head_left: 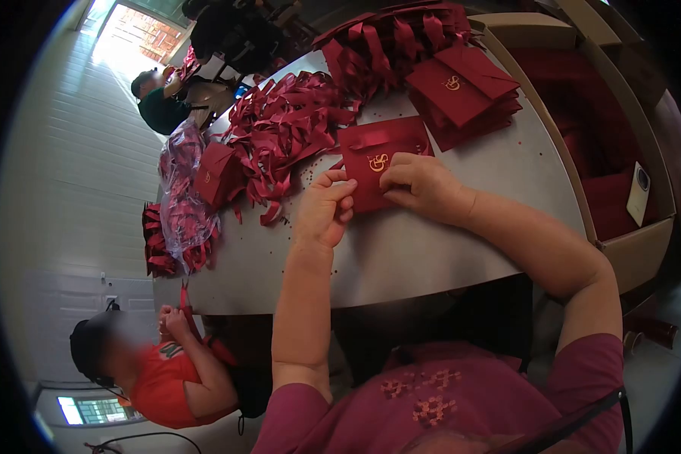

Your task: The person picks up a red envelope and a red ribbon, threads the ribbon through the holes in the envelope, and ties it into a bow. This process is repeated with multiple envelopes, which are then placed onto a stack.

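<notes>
A dark red paper gift bag (366,185) with a gold logo lies on the grey table in front of me, a red ribbon across its upper part. My left hand (327,206) pinches the bag's left edge between thumb and fingers. Over the right part of the bag is my right hand (430,186), its fingers curled in a pinch near the logo; its fingertips press on the bag or ribbon, and exactly what they grip is hidden. Just beyond my right hand sits a stack of flat red bags (461,87) with the same gold logo.
A heap of loose red ribbons (280,125) covers the table's left part. More ribboned bags (386,49) stand at the back, and plastic-wrapped ones (185,197) at left. An open cardboard box (548,121) holds red bags and a phone (639,194). Two people sit at left.
</notes>
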{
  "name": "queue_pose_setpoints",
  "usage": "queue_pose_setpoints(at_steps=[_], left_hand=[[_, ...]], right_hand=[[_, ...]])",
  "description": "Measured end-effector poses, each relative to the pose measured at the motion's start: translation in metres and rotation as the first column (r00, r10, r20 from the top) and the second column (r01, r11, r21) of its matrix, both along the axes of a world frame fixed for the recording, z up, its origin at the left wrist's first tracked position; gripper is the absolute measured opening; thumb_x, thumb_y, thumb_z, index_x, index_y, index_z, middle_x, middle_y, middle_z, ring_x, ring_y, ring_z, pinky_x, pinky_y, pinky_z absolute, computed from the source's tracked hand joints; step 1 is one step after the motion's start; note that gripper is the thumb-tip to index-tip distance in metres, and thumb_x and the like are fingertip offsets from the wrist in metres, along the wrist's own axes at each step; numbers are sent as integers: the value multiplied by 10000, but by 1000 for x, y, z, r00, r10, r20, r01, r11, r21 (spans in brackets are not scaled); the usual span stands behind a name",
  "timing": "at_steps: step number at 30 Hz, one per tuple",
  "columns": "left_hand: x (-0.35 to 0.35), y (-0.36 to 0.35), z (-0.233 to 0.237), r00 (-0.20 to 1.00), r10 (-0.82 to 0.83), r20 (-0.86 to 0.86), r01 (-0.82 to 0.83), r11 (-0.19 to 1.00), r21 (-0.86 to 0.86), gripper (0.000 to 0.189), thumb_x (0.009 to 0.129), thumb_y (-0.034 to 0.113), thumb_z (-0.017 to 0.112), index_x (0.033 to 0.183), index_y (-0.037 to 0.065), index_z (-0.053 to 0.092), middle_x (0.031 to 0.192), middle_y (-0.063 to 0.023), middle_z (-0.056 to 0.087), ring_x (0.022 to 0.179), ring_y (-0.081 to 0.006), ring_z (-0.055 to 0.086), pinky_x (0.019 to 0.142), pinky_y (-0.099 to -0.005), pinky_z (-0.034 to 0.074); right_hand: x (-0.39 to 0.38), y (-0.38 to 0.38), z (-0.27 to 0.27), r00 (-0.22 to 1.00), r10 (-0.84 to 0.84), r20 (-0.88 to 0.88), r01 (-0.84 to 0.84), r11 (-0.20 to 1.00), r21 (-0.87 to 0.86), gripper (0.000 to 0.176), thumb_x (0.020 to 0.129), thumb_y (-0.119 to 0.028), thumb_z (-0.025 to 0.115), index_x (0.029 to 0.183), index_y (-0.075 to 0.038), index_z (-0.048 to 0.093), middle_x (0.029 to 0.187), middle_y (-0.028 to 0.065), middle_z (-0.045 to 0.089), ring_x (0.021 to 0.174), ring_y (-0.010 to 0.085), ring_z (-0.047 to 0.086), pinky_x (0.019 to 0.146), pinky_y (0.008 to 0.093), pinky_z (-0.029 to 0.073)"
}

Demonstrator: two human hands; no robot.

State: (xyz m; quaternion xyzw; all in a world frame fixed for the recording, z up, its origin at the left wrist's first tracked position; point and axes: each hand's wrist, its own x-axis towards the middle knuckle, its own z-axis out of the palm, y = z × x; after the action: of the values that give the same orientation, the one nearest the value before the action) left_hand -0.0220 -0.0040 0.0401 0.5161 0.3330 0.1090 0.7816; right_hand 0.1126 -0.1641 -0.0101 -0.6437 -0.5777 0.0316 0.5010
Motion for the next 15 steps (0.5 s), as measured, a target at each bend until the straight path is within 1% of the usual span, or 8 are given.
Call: queue_pose_setpoints(at_steps=[2,5,7,8,10,11,13,15], left_hand=[[4,4,-2,1000,-31,0,31,1000,4,169,863,-8,652,970,85,559,726,31,550,502,-48,453,417,-209,315],[4,17,-11,991,-131,15,132,989,-65,189,865,-13,648,995,88,556,751,27,552,481,-45,422,412,-203,300],[1,22,-17,978,-193,74,205,958,-203,203,864,-18,643,1012,86,552,772,23,552,472,-41,407,412,-195,277],[-1,24,-20,978,-194,70,205,956,-209,203,864,-18,643,1012,86,552,772,23,552,472,-41,407,412,-195,277],[-5,17,-13,966,-249,75,256,961,-105,220,864,-29,628,1044,76,561,785,17,555,479,-36,402,424,-186,264],[-7,13,-10,967,-245,72,252,961,-111,220,864,-29,628,1044,76,561,785,17,555,479,-36,402,424,-186,264],[-8,7,-4,966,-254,46,253,967,16,261,851,-59,603,1085,49,562,803,8,563,492,-34,401,441,-181,271],[-8,8,-4,960,-267,82,267,964,6,290,837,-75,596,1103,34,560,822,1,566,503,-33,408,448,-178,280]], right_hand=[[2,2,-3,1000,-5,1,5,1000,-5,114,771,-53,714,867,-54,651,861,97,604,781,283,619,681,360,495],[5,5,-7,997,27,-73,-27,1000,6,104,768,-49,714,848,-50,648,837,97,603,770,275,615,675,353,488],[7,5,-5,991,58,-118,-64,996,-55,92,767,-44,712,827,-46,641,811,94,600,758,267,608,669,348,482],[7,5,-5,991,56,-123,-63,996,-60,92,767,-44,712,827,-46,641,811,94,600,758,267,608,669,348,482],[6,7,-6,990,37,-139,-44,998,-53,92,765,-41,712,818,-43,637,799,91,598,750,259,604,668,346,479],[6,7,-6,989,39,-144,-48,997,-57,92,765,-41,712,818,-43,637,799,91,598,750,259,604,668,346,479],[7,6,-4,991,39,-129,-48,996,-70,95,764,-40,712,818,-40,634,800,88,598,747,250,601,665,344,476],[7,7,-5,989,31,-143,-39,998,-56,89,760,-58,713,815,-44,644,796,94,608,735,264,606,666,356,484]])
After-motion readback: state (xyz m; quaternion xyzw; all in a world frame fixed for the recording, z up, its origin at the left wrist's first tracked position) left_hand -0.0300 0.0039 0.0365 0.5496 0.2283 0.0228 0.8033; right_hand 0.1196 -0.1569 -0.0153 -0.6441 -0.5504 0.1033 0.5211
